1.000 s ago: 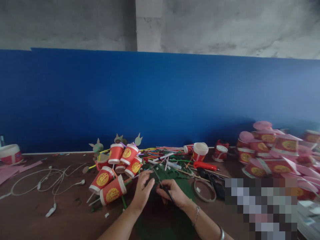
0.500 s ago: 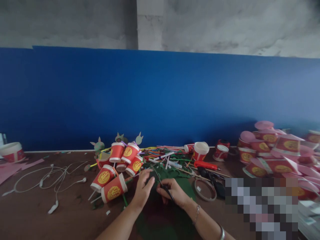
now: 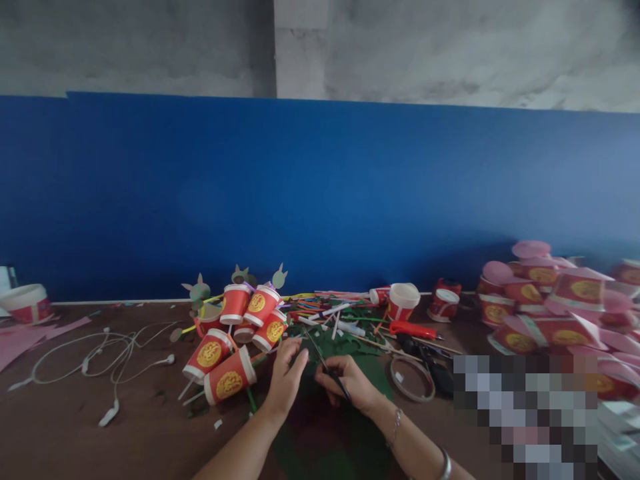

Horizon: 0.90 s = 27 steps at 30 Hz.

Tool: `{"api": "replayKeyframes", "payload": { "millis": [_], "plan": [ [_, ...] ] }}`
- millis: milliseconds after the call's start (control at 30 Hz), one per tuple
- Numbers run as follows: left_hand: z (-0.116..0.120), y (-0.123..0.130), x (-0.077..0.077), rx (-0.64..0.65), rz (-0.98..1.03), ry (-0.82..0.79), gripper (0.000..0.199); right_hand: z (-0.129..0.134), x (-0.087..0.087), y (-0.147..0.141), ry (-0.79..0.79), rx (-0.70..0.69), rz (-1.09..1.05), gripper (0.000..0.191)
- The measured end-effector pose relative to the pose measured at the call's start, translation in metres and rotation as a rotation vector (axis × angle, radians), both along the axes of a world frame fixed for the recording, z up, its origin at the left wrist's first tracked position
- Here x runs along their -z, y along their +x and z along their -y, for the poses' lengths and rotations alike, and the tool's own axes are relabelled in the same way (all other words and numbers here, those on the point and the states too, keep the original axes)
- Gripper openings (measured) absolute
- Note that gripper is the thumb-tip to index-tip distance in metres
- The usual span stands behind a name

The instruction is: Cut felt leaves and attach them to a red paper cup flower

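A pair of black-handled scissors (image 3: 319, 353) is in my right hand (image 3: 345, 385), fingers wrapped round its handles, the blades pointing up and to the left. Dark green paper (image 3: 309, 369) sits between my two hands beside the blades, its outline hard to make out. My left hand (image 3: 289, 378) pinches the left edge of that paper between thumb and fingers. Under my forearms lies a larger dark green sheet (image 3: 330, 453). Green scraps (image 3: 345, 345) are strewn just beyond the scissors.
Red paper cups (image 3: 230, 377) with sticks lie heaped on the left, near white earphones (image 3: 107, 413). Pipe cleaners and pens crowd the back. A red utility knife (image 3: 413, 330) and a tape roll (image 3: 413, 379) lie right. Pink-trimmed cups (image 3: 545, 333) pile up at far right.
Hardly anything differs. The whole view has shifted very slightly, and both hands keep nearly the same pose around the scissors and green paper.
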<state>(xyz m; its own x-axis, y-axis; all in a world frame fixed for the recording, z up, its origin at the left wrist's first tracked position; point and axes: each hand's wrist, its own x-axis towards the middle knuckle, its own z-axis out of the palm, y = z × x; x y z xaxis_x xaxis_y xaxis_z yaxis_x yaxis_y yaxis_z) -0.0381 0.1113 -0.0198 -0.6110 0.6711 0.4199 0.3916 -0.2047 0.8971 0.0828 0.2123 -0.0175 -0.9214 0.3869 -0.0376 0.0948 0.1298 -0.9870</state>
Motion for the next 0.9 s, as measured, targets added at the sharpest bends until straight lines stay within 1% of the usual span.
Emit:
{"api": "replayKeyframes", "payload": {
  "millis": [133, 267, 433, 567, 667, 800, 900],
  "plan": [
    [-0.0006, 0.0008, -0.0008, -0.030, 0.015, 0.005, 0.027, 0.0004, -0.0011, -0.0001, -0.005, -0.001, 0.002, 0.035],
    [-0.0018, 0.0008, -0.0003, -0.063, 0.034, 0.005, 0.028, 0.0018, -0.0034, 0.0002, -0.017, 0.012, 0.012, 0.036],
    [-0.0026, 0.0007, 0.0024, -0.103, 0.050, 0.004, 0.031, 0.0019, -0.0009, -0.0010, -0.037, 0.042, -0.018, 0.032],
    [-0.0027, 0.0031, 0.0045, -0.032, 0.064, -0.033, 0.029, 0.0021, 0.0031, -0.0021, -0.054, 0.078, -0.041, 0.031],
    [-0.0024, 0.0047, 0.0041, 0.030, 0.060, -0.051, 0.028, 0.0027, 0.0050, -0.0028, -0.069, 0.065, -0.037, 0.034],
    [-0.0013, 0.0047, 0.0018, 0.024, 0.069, -0.053, 0.029, 0.0034, 0.0053, -0.0034, -0.072, 0.034, -0.022, 0.035],
    [-0.0010, 0.0049, 0.0000, 0.012, 0.110, -0.056, 0.031, 0.0039, 0.0057, -0.0039, -0.080, 0.035, -0.021, 0.036]
  ]
}}
